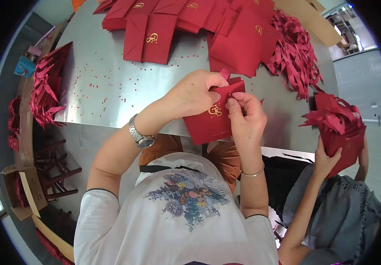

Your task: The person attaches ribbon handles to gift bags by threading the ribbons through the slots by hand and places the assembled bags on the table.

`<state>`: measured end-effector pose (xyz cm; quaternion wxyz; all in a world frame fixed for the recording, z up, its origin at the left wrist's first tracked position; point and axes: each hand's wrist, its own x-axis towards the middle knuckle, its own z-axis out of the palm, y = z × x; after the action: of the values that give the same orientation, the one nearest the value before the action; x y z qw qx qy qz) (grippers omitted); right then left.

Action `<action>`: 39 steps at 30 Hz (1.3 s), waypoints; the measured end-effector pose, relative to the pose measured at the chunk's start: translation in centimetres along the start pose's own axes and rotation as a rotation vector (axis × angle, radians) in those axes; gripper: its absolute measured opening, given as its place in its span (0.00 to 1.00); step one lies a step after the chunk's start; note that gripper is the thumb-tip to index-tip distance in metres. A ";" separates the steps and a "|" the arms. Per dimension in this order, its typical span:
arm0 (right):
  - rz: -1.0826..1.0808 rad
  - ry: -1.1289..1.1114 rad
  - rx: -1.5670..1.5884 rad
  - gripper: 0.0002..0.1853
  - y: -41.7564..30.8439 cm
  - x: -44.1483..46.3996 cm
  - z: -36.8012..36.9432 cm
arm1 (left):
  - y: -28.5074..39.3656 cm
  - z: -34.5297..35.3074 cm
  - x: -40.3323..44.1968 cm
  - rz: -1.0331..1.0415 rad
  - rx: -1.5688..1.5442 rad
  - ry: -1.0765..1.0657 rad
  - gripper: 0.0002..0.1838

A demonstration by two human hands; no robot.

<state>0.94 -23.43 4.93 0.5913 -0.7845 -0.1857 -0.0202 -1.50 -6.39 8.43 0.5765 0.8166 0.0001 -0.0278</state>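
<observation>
A small red paper bag [208, 126] with a gold logo hangs over the front edge of the metal table, close to my body. My left hand [197, 95], with a watch at the wrist, is closed at the bag's top edge, and a bit of red ribbon shows just above its fingers. On the bag's right side my right hand [248, 115] pinches near the top edge, thumb and forefinger together. What exactly lies between those fingertips is too small to tell. Part of the bag's top is hidden by both hands.
Stacked flat red bags [159, 37] lie along the table's [93, 75] far side, with a pile of red ribbons [294, 48] to their right. More ribboned bags [47, 88] are at the left edge. At right, a co-worker's hands hold red bags [342, 141]. Small red dots litter the table.
</observation>
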 end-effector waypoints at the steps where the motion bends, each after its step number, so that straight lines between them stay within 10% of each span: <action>1: 0.031 0.024 0.068 0.04 0.0 0.0 0.2 | 0.1 0.0 -0.2 -0.043 0.020 -0.031 0.12; 11: 0.066 -0.076 -0.056 0.04 -0.5 -0.1 0.2 | -0.2 1.2 -1.7 0.108 0.279 0.072 0.09; 14: -0.301 -0.052 -0.415 0.04 -1.1 0.0 0.3 | -0.5 1.7 -2.0 0.174 0.376 0.105 0.06; 17: -0.253 -0.110 -0.498 0.05 -1.4 0.3 0.4 | -0.6 1.8 -2.2 0.171 0.458 0.071 0.13; 19: 0.152 -0.174 -0.115 0.07 -0.9 0.7 0.4 | -0.7 1.7 -2.3 0.210 0.482 0.084 0.12; 29: -0.156 -0.323 -0.384 0.12 -0.9 0.3 0.5 | -3.4 -0.3 -0.9 -0.031 -0.069 -0.109 0.14; 37: -0.104 -0.353 -0.300 0.13 -0.8 -0.2 -0.2 | -3.2 -0.8 0.2 0.000 0.107 -0.297 0.08; 39: -0.177 -0.356 -0.306 0.13 -0.7 -0.3 0.0 | -4.2 -0.4 0.2 0.370 0.337 -0.170 0.04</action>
<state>0.48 -23.34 5.56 0.4194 -0.8369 -0.3496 0.0386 -1.46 -4.57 4.59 0.4256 0.8819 -0.2023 0.0102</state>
